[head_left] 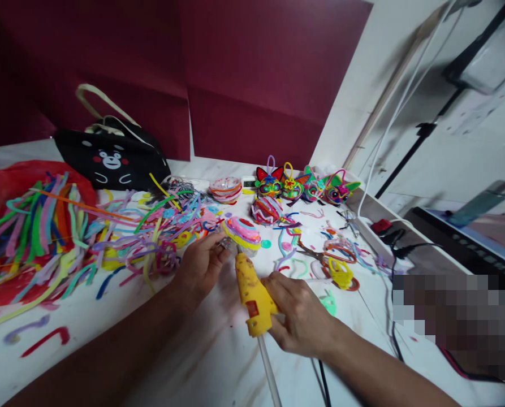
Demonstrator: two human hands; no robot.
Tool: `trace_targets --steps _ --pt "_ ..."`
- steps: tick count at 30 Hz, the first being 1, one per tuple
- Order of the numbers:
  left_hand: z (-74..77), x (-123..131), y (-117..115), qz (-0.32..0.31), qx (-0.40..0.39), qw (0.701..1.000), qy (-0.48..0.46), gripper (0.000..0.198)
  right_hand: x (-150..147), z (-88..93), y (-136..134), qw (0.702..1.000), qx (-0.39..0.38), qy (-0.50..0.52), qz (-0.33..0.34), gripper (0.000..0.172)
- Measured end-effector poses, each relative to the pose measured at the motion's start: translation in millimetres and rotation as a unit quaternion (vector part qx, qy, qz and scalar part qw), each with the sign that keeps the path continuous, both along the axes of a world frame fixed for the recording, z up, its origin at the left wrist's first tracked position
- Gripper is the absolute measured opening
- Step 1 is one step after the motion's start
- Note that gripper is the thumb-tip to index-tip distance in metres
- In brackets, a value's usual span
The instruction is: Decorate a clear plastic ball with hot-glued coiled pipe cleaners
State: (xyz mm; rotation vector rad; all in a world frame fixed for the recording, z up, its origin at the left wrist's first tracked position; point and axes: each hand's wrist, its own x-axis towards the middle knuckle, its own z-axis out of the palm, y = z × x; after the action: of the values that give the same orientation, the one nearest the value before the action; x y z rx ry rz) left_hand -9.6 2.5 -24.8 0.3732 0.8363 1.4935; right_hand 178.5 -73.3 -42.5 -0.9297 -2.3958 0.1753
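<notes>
Pink-and-yellow striped dome [242, 233] pinched at left edge by left hand [202, 264], over worktop [205, 353]. Right hand [295, 310] wrapped around yellow glue gun [251, 291], nozzle near dome's lower side; contact unclear from here.

This looks like a craft workspace, with pipe cleaners [61, 220] heaped left on the white surface [210, 356], a yellow glue gun [252, 291] near, scissors [319, 257] right and colourful ornaments [292, 190] far.

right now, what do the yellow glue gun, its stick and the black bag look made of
Yellow glue gun: probably hard plastic, opaque, with a moulded body and brownish stains. Stick: pale, translucent, likely glue, though another plastic is possible. Black bag: apparently matte fabric, from its soft, slumped shape.
</notes>
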Motion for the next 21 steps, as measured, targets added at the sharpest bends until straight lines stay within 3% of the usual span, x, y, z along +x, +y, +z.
trace_targets --steps 21 --pt "-4.0 -1.2 2.0 -0.014 0.014 0.999 0.039 0.023 1.7 -1.6 1.0 1.000 -0.008 -0.029 -0.005 0.031"
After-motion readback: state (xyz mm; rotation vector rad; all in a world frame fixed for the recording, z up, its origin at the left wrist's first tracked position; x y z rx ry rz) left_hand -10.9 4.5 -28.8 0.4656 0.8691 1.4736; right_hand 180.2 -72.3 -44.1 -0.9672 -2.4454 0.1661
